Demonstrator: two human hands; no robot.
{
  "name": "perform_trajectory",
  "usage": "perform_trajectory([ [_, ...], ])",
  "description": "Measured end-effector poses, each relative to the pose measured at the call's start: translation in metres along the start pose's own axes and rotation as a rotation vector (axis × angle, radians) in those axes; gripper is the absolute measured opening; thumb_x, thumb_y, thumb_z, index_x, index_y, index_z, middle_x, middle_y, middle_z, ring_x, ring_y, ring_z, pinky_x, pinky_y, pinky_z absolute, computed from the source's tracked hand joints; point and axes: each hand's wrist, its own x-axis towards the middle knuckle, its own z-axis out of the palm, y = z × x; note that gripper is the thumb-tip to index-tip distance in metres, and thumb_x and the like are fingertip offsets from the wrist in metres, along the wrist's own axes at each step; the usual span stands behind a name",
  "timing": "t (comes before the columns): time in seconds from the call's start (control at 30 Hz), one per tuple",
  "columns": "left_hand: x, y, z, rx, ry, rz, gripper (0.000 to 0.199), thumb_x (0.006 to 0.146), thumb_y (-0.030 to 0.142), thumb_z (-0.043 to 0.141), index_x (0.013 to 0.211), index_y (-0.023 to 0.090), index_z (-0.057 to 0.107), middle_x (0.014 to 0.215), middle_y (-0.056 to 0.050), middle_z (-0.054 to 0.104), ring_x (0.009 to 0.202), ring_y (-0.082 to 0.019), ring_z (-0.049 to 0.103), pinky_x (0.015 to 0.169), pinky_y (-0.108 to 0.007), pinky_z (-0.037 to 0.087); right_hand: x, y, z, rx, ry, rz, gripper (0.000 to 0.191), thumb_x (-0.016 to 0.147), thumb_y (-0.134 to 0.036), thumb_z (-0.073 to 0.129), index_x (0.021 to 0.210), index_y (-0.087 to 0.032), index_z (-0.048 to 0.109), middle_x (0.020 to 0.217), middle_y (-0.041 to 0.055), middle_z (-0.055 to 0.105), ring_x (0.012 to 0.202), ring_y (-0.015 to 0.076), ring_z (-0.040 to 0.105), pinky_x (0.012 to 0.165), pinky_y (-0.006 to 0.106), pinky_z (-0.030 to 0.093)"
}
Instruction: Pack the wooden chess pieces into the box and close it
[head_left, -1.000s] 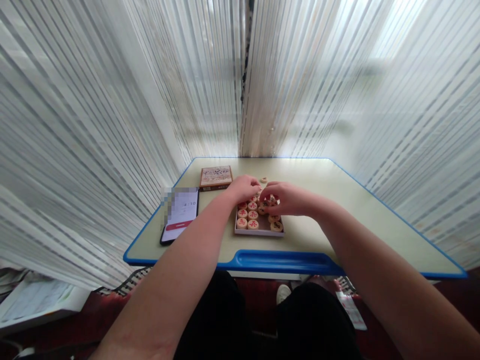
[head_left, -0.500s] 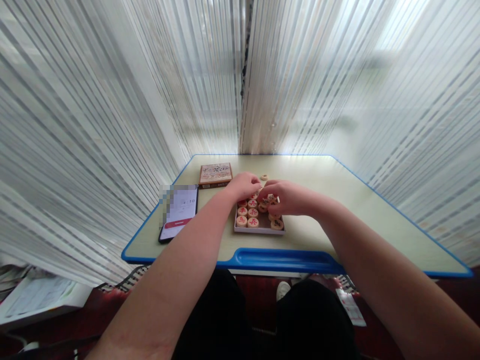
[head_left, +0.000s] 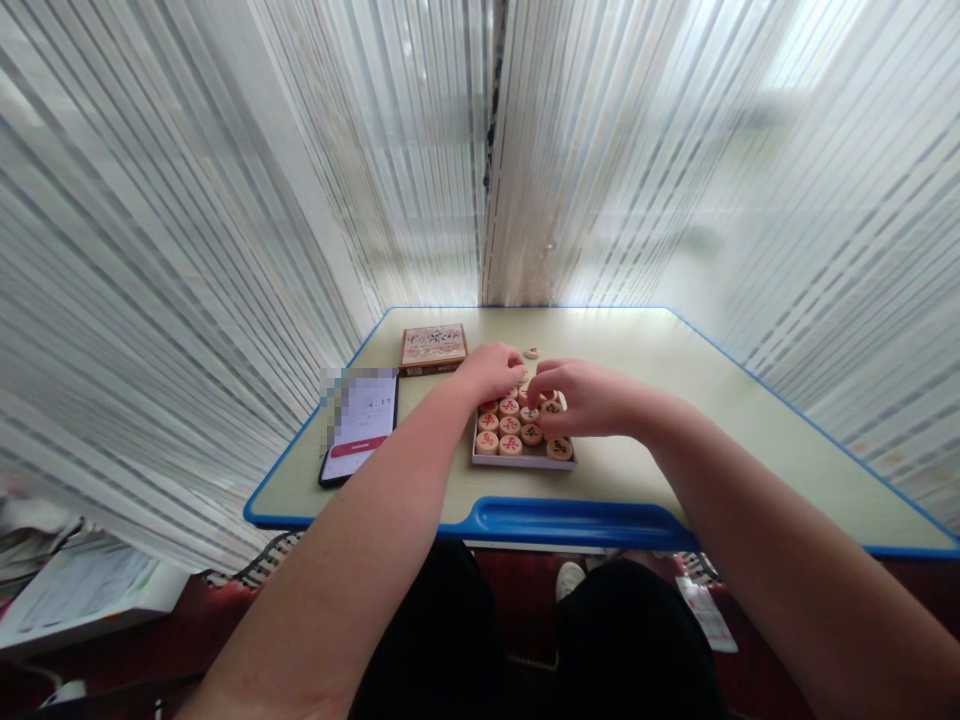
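An open shallow box (head_left: 523,462) holds round wooden Chinese chess pieces (head_left: 510,445) with red or dark characters, set in rows. My left hand (head_left: 493,372) curves over the far left corner of the box. Its fingers are closed at a pale piece (head_left: 523,377), which they partly hide. Over the right side of the box is my right hand (head_left: 589,397), palm down. Its thumb and fingers are bent but apart, with the tips at the pieces in the third column. Several pieces under this hand are partly covered.
One loose piece (head_left: 532,352) lies on the table beyond the box. The patterned box lid (head_left: 433,347) is at the back left, and a phone (head_left: 361,425) lies nearer on the left. A blue tray groove (head_left: 577,518) runs along the table's front edge; string curtains (head_left: 525,200) hang behind.
The third column now shows pieces lying flat near the front, where bare box floor and a tilted piece were. My right fingers have spread slightly; my left hand has barely moved.
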Motion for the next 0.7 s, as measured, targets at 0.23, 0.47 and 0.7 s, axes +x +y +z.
perform_trajectory([
  [0.23, -0.002, 0.003, -0.002, 0.027, 0.003, 0.0, 0.026, 0.075, 0.027, 0.049, 0.086, 0.015, 0.069, 0.086, -0.008, 0.069, 0.078, -0.019, 0.06, 0.073, -0.028, 0.045, -0.002, -0.012, 0.003, -0.13, -0.073, 0.022, 0.016, 0.065, -0.03, 0.057, 0.073, -0.019, 0.066, 0.085, 0.0052, 0.061, 0.074, 0.0167, 0.053, 0.067, 0.027, 0.039],
  [0.47, -0.001, 0.002, 0.0, 0.031, 0.016, 0.013, 0.026, 0.075, 0.028, 0.049, 0.086, 0.016, 0.069, 0.089, -0.007, 0.069, 0.082, -0.019, 0.06, 0.075, -0.027, 0.045, -0.001, -0.016, 0.008, -0.178, -0.083, 0.049, 0.018, 0.064, -0.034, 0.057, 0.072, -0.021, 0.066, 0.085, 0.0049, 0.062, 0.073, 0.0175, 0.054, 0.064, 0.027, 0.038],
  [0.7, 0.0, 0.001, 0.0, 0.041, 0.017, 0.012, 0.026, 0.074, 0.028, 0.049, 0.086, 0.015, 0.068, 0.089, -0.008, 0.069, 0.082, -0.02, 0.06, 0.074, -0.027, 0.045, -0.001, -0.015, 0.004, -0.04, -0.152, 0.004, 0.017, 0.066, -0.024, 0.055, 0.074, -0.019, 0.069, 0.08, 0.0046, 0.065, 0.073, 0.0161, 0.055, 0.067, 0.025, 0.039],
])
